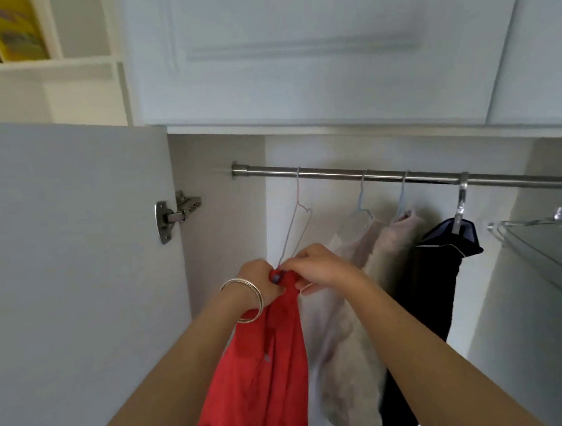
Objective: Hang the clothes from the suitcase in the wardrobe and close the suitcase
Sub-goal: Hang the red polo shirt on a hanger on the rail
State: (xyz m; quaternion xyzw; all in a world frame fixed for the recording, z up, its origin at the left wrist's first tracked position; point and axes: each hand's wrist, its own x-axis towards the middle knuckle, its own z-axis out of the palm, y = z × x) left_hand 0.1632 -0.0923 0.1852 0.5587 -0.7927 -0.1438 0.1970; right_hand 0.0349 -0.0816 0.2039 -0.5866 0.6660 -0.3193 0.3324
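A red garment (273, 358) is held up inside the open wardrobe (220, 189), just under the metal rail (384, 177). Its top is bunched up between the two hands. The left hand (260, 279) is curled tight around the top of the red cloth, and silver bangles (249, 298) are worn on that wrist. The right hand (320, 266) is just to the right of it, touching it. Its fingers are bent and the top edge of the red cloth is pinched by them, right where the bottom of a thin pink wire hanger (297, 221) comes down. The hook of this hanger is hung on the rail, near its left end. The rest of the red garment hangs down between the two arms, toward the near bottom edge.

More clothes are hung to the right. A pale pink garment (364, 241) and a fuzzy beige garment (353, 354) are hung on light blue hangers (363, 206). A dark navy garment (431, 286) is hung farther right on a clear hanger (459, 205). The wardrobe door (75, 254) is swung open on the left, with a metal hinge (173, 217) seen on it. White cupboard doors (298, 51) are seen above. A yellow thing (17, 28) is kept on a shelf (48, 66) at the far left. The suitcase cannot be seen.
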